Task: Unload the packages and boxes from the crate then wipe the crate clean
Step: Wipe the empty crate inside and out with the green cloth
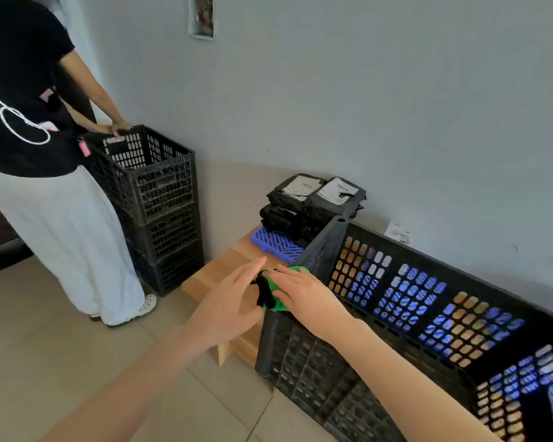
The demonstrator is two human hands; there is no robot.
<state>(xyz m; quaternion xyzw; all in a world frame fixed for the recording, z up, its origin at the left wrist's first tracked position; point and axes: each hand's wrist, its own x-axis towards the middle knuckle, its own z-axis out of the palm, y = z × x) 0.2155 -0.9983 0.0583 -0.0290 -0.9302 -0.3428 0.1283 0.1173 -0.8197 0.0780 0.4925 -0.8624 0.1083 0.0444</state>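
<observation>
A black lattice crate (396, 330) stands on a low wooden platform (224, 269), with nothing inside it. A green cloth (276, 290) with a black part lies on the crate's near left rim. My right hand (304, 293) presses flat on the cloth. Just left of the cloth my left hand (233, 301) is held up with straight fingers, its fingertips close to the cloth. Black packages with white labels (313, 202) are stacked on a blue plastic mat (275, 242) behind the crate's left corner.
At the left, another person (35, 154) stands holding the rim of the top crate in a stack of three black crates (154, 199). A grey wall runs behind. A small white packet (396, 232) leans at the wall. Tiled floor lies below.
</observation>
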